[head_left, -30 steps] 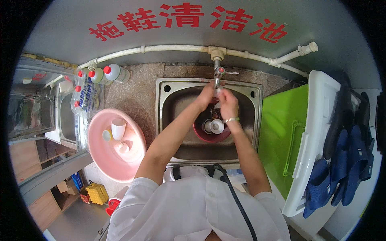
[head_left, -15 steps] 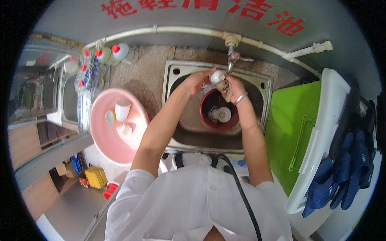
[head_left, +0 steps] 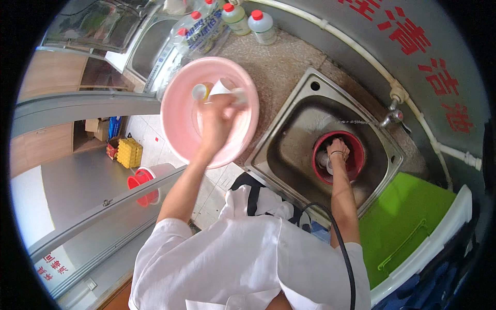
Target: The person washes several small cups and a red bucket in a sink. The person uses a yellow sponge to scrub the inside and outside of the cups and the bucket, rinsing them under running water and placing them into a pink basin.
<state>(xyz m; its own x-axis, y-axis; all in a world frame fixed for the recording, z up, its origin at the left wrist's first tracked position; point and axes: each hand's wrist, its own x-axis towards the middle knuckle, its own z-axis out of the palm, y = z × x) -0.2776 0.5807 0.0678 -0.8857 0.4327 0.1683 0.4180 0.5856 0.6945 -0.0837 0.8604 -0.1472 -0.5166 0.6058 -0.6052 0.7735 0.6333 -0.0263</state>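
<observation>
My left hand (head_left: 218,124) is over the pink basin (head_left: 173,121), smeared by motion. A blurred white cup (head_left: 239,95) is at its fingertips and appears held. Beside it in the basin lie another white cup (head_left: 222,86) and a white-and-yellow cup (head_left: 200,92). My right hand (head_left: 338,148) reaches down into the dark red bucket (head_left: 360,155) standing in the steel sink (head_left: 292,139). Its fingers are curled and partly hidden, so what they grip does not show. Whitish cups (head_left: 324,159) lie in the bucket next to this hand.
Water streams from the tap (head_left: 388,119) into the sink. Red-capped bottles (head_left: 262,28) stand on the stone counter behind the basin. A green-lidded white bin (head_left: 408,227) stands right of the sink. A metal-framed partition (head_left: 124,194) is at my left, near red buckets (head_left: 142,186).
My view has swung to the left. My left hand has gone from the tap to the pink basin with a white cup. The right hand has lowered into the bucket; its beige cloth no longer shows.
</observation>
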